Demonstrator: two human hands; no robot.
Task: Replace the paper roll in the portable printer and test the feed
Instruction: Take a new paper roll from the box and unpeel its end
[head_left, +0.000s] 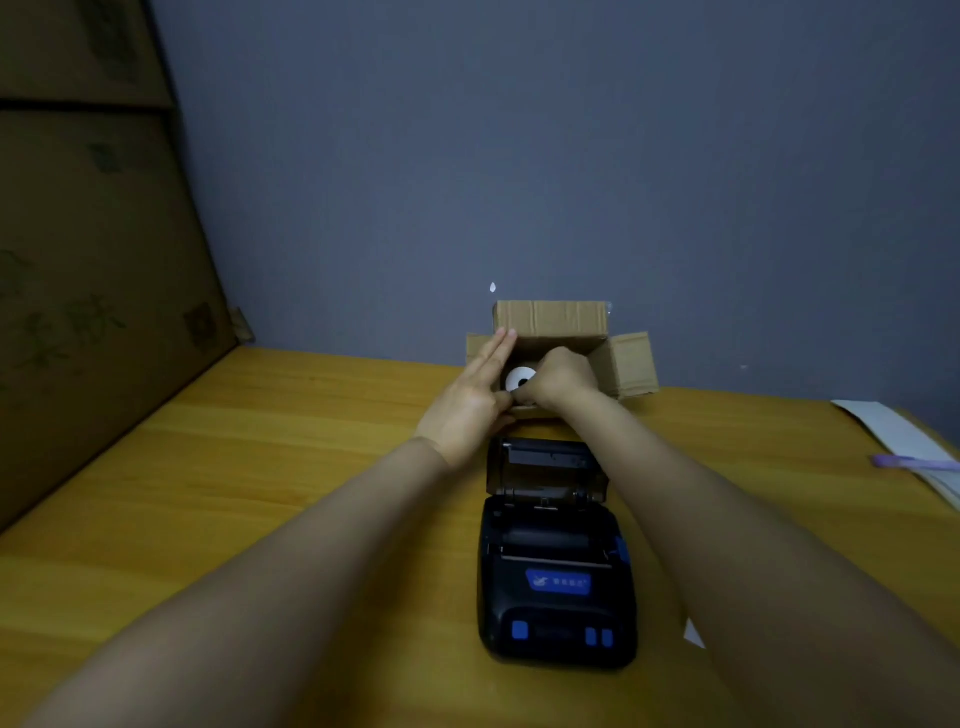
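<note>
Printer (558, 597): black plastic, slight sheen, blue buttons. Table (260, 467): yellow wood grain, smooth, semi-gloss. Box (550, 319): brown corrugated cardboard, matt, creased. Paper roll (519, 378): white, smooth. Wall (519, 156): matt grey-blue.

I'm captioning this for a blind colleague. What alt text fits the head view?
Both hands reach into an open cardboard box at the back of a wooden table: the right hand grips a white paper roll, the left hand rests flat against the box. Nearer the viewer, a black printer sits with its lid open.
</note>
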